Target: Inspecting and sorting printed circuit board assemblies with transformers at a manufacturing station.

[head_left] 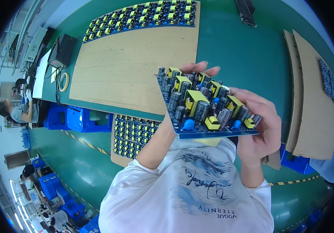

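Note:
I hold a blue circuit board panel (198,105) up close in both hands, tilted toward me. It carries yellow transformers, dark cylindrical capacitors and round blue parts. My left hand (198,69) supports it from behind, fingertips showing over its far edge. My right hand (262,124) grips its right side with the thumb on top.
A green table (237,54) bears a large cardboard sheet (136,66) with a row of similar boards (143,17) at its far end. More boards (134,136) lie on cardboard lower down. Cardboard sheets (310,101) lie at right. Blue crates (79,118) and other people sit at left.

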Tool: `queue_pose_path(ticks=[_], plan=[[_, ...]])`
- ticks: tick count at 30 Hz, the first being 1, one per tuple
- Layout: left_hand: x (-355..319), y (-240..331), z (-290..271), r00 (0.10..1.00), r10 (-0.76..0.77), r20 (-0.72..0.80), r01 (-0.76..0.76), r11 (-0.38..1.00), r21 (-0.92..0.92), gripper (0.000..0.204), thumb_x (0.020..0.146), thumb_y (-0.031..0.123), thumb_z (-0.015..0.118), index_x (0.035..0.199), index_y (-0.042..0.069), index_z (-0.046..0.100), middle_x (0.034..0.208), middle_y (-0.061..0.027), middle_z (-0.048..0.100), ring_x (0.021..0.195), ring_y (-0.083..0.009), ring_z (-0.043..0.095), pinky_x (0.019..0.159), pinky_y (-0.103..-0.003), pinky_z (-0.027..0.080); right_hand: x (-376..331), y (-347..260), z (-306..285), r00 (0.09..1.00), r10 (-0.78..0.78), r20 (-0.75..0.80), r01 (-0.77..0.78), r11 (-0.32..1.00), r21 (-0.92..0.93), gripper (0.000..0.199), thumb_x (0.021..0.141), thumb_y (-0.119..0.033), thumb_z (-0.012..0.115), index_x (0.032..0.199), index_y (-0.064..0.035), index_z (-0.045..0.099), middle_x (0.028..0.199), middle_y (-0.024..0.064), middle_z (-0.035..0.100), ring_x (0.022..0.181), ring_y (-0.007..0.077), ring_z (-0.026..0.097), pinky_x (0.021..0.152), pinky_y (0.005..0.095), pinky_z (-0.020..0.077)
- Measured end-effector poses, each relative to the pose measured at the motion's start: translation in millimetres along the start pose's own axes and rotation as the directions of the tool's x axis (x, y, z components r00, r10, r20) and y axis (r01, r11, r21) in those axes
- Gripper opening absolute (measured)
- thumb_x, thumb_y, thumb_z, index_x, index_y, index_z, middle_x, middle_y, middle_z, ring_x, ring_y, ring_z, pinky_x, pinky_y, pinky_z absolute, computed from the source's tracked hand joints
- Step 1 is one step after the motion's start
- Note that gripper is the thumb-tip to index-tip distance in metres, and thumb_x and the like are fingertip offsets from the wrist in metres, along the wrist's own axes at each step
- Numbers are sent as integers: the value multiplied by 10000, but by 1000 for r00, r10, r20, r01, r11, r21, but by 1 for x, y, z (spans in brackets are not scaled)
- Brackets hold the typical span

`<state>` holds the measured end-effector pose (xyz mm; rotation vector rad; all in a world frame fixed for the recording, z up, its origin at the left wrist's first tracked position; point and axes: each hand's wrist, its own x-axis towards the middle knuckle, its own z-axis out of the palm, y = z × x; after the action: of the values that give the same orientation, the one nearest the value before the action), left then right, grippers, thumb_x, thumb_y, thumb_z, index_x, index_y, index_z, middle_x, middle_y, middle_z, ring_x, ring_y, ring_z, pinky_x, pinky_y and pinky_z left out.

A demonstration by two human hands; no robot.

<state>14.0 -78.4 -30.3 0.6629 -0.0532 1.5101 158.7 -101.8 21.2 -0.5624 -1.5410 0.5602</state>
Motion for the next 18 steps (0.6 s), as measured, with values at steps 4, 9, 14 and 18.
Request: queue_pose_path(ticks=[4, 9, 14, 18], plan=[[2, -1, 1, 1000, -6, 21, 6, 1000, -17, 344, 911, 239, 455, 1226, 100, 448, 1274, -127, 459, 1221, -346, 380, 958, -479, 411, 0, 1, -2, 1000, -5, -24, 5, 1000, 6, 329, 645, 136, 552, 964, 59, 529, 950, 224, 613, 884, 320, 617, 794, 380, 503], [3, -4, -1, 999, -17, 40, 18, 1000, -18, 369, 914, 227, 455, 1261, 110, 413, 1287, -135, 442, 1215, -340, 389, 962, -479, 406, 1, 0, -2, 999, 5, -43, -5, 1000, -3, 341, 628, 143, 551, 958, 58, 535, 932, 218, 616, 874, 327, 619, 781, 383, 510], [-6, 2, -3, 958, -128, -256, 140, 990, 32, 499, 906, 205, 472, 1356, 131, 269, 1321, -143, 385, 1198, -335, 405, 963, -472, 404, 9, -3, -8, 991, -127, 30, 130, 966, -223, 362, 586, 162, 547, 926, 43, 578, 904, 198, 621, 832, 331, 626, 741, 373, 526], [-15, 17, -2, 934, 107, -341, 86, 859, 505, 802, 805, 129, 619, 1412, 122, 94, 1336, -205, 325, 1186, -363, 409, 958, -454, 399, 12, -4, -12, 990, -139, 13, 136, 943, -305, 350, 568, 156, 556, 887, 25, 614, 884, 179, 624, 807, 332, 628, 714, 364, 533]])
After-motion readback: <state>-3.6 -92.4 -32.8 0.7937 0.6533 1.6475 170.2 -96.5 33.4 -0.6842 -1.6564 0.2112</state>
